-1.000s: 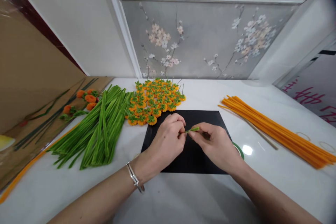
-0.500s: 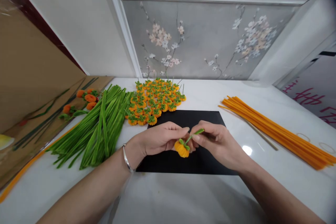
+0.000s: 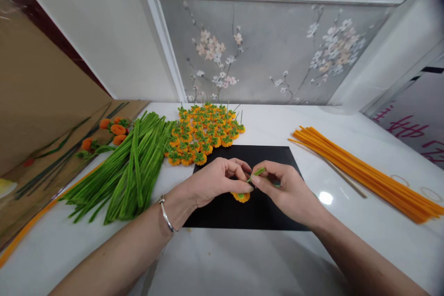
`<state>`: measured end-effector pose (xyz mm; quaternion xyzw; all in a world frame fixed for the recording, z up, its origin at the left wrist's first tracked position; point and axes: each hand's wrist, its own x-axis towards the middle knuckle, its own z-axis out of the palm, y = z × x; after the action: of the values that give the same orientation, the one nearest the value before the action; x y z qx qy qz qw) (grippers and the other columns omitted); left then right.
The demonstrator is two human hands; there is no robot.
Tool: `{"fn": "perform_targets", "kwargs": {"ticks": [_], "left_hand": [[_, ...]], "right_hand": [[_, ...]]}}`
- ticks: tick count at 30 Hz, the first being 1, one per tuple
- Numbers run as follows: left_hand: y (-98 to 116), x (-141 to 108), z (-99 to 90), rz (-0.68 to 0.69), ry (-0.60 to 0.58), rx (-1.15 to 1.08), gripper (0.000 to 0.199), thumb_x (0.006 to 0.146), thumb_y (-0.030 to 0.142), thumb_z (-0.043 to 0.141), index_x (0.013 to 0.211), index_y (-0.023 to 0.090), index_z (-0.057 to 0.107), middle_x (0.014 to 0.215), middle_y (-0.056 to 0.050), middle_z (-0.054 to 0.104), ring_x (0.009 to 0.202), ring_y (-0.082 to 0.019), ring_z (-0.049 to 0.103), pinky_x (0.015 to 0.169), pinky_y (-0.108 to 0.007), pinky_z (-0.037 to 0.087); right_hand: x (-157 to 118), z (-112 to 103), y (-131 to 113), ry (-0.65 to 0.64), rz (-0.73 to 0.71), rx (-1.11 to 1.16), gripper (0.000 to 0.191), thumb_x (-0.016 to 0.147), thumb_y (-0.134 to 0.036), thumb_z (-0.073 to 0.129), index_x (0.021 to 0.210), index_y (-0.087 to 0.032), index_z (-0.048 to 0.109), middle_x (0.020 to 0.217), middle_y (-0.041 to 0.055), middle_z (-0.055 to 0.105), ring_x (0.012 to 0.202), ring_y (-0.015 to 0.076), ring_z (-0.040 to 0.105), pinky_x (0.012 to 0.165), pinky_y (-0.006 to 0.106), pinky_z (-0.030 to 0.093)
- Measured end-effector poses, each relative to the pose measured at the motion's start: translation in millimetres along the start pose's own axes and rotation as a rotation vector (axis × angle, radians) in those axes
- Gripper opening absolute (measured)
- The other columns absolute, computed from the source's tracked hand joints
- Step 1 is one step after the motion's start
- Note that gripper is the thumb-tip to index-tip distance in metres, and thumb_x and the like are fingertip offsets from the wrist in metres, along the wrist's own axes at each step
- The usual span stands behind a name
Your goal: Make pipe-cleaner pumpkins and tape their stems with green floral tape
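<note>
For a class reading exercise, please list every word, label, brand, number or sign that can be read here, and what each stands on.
Pinkish-red characters on the pale panel at the far right: too blurred and cut off to quote reliably.
No other text can be read; none shows on the black mat or the held orange flower.

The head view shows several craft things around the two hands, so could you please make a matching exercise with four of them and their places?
Things:
1. Bundle of green strips
2. Single orange flower
3. Black mat
4. Bundle of orange strips

Places:
A. On the right side of the white table
B. At the fingers of the left hand
C. On the left side of the white table
D. Beneath the left hand and the right hand

Right pairs: 1-C, 2-B, 3-D, 4-A
</note>
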<state>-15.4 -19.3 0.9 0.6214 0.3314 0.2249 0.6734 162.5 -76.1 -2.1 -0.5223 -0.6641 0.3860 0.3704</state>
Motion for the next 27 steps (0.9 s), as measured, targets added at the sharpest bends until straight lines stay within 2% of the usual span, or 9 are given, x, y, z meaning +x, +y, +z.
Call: {"fn": "perform_targets", "kwargs": {"ticks": [6, 12, 13, 15, 18, 20, 23, 27], "left_hand": [[0.7, 0.6, 1.8, 0.025, 0.079, 0.105, 0.012, 0.061, 0.014, 0.074, 0.055, 0.014, 0.063, 0.098, -0.008, 0.059, 0.096, -0.02, 0.058, 0.086, -0.036, 0.044], [-0.6, 0.4, 8.7, 0.098, 0.197, 0.289, 0.014, 0.063, 0.016, 0.073, 0.056, 0.013, 0.06, 0.1, -0.007, 0.057, 0.083, -0.016, 0.059, 0.075, -0.029, 0.047], [0.3, -0.1, 9.2, 0.108, 0.187, 0.296, 0.013, 0.064, 0.017, 0.073, 0.059, 0.013, 0.062, 0.1, -0.006, 0.057, 0.081, -0.015, 0.059, 0.073, -0.028, 0.047], [2.8, -1.1, 8.1, 0.088, 0.092, 0.27, 0.01, 0.07, 0.022, 0.071, 0.069, 0.014, 0.066, 0.094, -0.005, 0.06, 0.075, -0.013, 0.057, 0.07, -0.026, 0.045], [5.6, -1.3, 2.2, 0.012, -0.098, 0.177, 0.02, 0.082, 0.031, 0.062, 0.08, 0.013, 0.069, 0.079, -0.004, 0.063, 0.07, -0.012, 0.054, 0.068, -0.025, 0.043], [4.8, -0.4, -2.3, -0.019, -0.157, 0.116, 0.023, 0.084, 0.031, 0.06, 0.08, 0.012, 0.071, 0.074, -0.003, 0.063, 0.068, -0.011, 0.053, 0.068, -0.025, 0.042], [1.0, 1.4, -6.5, -0.03, -0.188, 0.05, 0.014, 0.077, 0.026, 0.068, 0.076, 0.013, 0.072, 0.075, -0.002, 0.063, 0.069, -0.011, 0.054, 0.069, -0.025, 0.043], [-2.0, 2.4, -7.3, -0.005, -0.134, 0.039, 0.007, 0.069, 0.02, 0.073, 0.066, 0.014, 0.072, 0.091, -0.004, 0.063, 0.083, -0.014, 0.056, 0.076, -0.026, 0.044]], "right_hand": [[1.6, -0.3, 2.8, -0.007, 0.043, -0.016, 0.019, 0.086, -0.034, 0.051, 0.075, -0.02, 0.059, 0.062, -0.0025, 0.05, 0.056, 0.012, 0.042, 0.052, 0.024, 0.034], [0.6, 0.9, 4.2, 0.031, 0.041, -0.034, 0.015, 0.086, -0.029, 0.05, 0.076, -0.02, 0.058, 0.062, -0.0034, 0.048, 0.057, 0.0121, 0.042, 0.051, 0.024, 0.033], [0.3, 0.5, 3.8, 0.04, 0.03, -0.038, 0.014, 0.086, -0.027, 0.05, 0.077, -0.02, 0.058, 0.063, -0.0031, 0.049, 0.058, 0.0123, 0.043, 0.052, 0.024, 0.033], [0.0, -1.2, 2.3, 0.045, -0.003, -0.034, 0.012, 0.086, -0.024, 0.05, 0.078, -0.02, 0.059, 0.066, -0.0025, 0.053, 0.061, 0.0126, 0.046, 0.053, 0.024, 0.034], [-0.1, -3.3, -0.4, 0.005, -0.056, 0.014, 0.013, 0.085, -0.017, 0.049, 0.08, -0.02, 0.061, 0.072, -0.0016, 0.059, 0.066, 0.0125, 0.052, 0.059, 0.023, 0.038], [-0.4, -3.3, -1.7, -0.03, -0.078, 0.041, 0.015, 0.086, -0.015, 0.048, 0.08, -0.019, 0.061, 0.074, -0.0014, 0.061, 0.068, 0.0122, 0.053, 0.062, 0.023, 0.04], [-1.2, -1.4, -1.5, -0.03, -0.057, 0.004, 0.013, 0.087, -0.018, 0.049, 0.08, -0.02, 0.06, 0.071, -0.0025, 0.058, 0.065, 0.0116, 0.05, 0.059, 0.022, 0.037], [-1.0, 0.5, 1.8, -0.026, 0.001, -0.049, 0.014, 0.088, -0.024, 0.05, 0.076, -0.02, 0.056, 0.064, -0.0043, 0.049, 0.059, 0.011, 0.04, 0.054, 0.023, 0.032]]}}
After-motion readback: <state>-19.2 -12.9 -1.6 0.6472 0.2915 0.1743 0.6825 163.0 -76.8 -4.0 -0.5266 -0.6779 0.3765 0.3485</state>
